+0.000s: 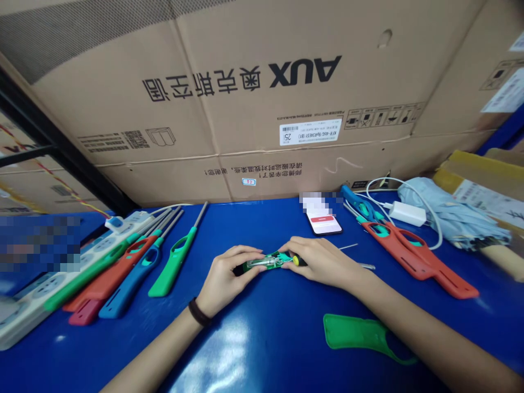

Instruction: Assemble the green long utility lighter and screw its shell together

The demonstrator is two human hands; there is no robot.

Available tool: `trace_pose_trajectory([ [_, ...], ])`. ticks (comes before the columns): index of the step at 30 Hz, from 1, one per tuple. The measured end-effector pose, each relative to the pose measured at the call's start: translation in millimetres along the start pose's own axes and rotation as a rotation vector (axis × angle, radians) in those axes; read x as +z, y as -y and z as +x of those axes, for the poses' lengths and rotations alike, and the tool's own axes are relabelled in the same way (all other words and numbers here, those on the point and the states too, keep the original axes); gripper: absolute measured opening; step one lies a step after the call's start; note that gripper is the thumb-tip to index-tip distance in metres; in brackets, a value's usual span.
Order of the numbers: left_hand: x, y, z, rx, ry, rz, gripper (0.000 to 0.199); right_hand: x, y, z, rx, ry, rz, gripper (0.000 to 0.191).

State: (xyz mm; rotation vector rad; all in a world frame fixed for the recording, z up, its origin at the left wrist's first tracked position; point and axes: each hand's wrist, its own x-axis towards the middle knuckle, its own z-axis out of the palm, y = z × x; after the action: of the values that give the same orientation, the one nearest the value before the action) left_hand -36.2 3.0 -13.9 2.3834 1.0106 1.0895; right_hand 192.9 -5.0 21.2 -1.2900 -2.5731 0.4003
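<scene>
Between my two hands is an opened green gas lighter [270,261], its clear tank and inner parts exposed. My left hand [229,273] grips the tank end between thumb and fingers. My right hand [315,262] pinches the trigger end. Beside the right fingers shows a yellow-and-black handle end [298,260], perhaps a screwdriver's; the palm hides the rest. A thin metal shaft [349,246] and a thicker metal tube end [367,266] stick out beyond the right hand. The loose green shell half [354,332] lies on the blue table, partly under my right forearm.
Several green, red and blue lighters [174,265] lie at left beside a white power strip [77,267]. Red lighters [403,248] and a blue one lie at right, near a white charger [407,213] and folded umbrella [450,210]. A phone [325,224] lies before the large carton [245,120].
</scene>
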Motion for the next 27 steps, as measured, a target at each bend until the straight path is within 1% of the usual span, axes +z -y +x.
trace_pose_trajectory([
  [6,-1.4,1,-1,-0.052,0.019,0.037,0.013,1,-1,0,0.006,-0.002,0.017,0.022],
  [12,-2.6,2,-2,-0.064,0.043,0.072,0.013,1,-1,0,0.013,0.009,-0.017,0.025],
  [17,-0.9,4,-1,-0.094,0.064,0.053,0.011,0,1,-1,0.011,0.011,-0.031,0.025],
  [21,-0.1,4,-1,-0.112,0.067,0.016,0.01,2,-2,-1,0.003,-0.001,-0.055,0.024],
  [23,-0.6,3,0,-0.13,0.077,-0.013,0.01,2,-2,0,-0.035,-0.033,-0.078,0.022],
  [24,-1.2,3,1,-0.139,0.087,-0.028,0.01,1,2,0,-0.073,-0.071,-0.095,0.021],
  [25,-2.0,2,2,-0.145,0.096,-0.042,0.009,-1,7,-1,-0.126,-0.122,-0.113,0.02],
  [27,-3.9,-1,4,-0.156,0.117,-0.065,0.008,-8,24,-4,-0.279,-0.256,-0.149,0.021],
])
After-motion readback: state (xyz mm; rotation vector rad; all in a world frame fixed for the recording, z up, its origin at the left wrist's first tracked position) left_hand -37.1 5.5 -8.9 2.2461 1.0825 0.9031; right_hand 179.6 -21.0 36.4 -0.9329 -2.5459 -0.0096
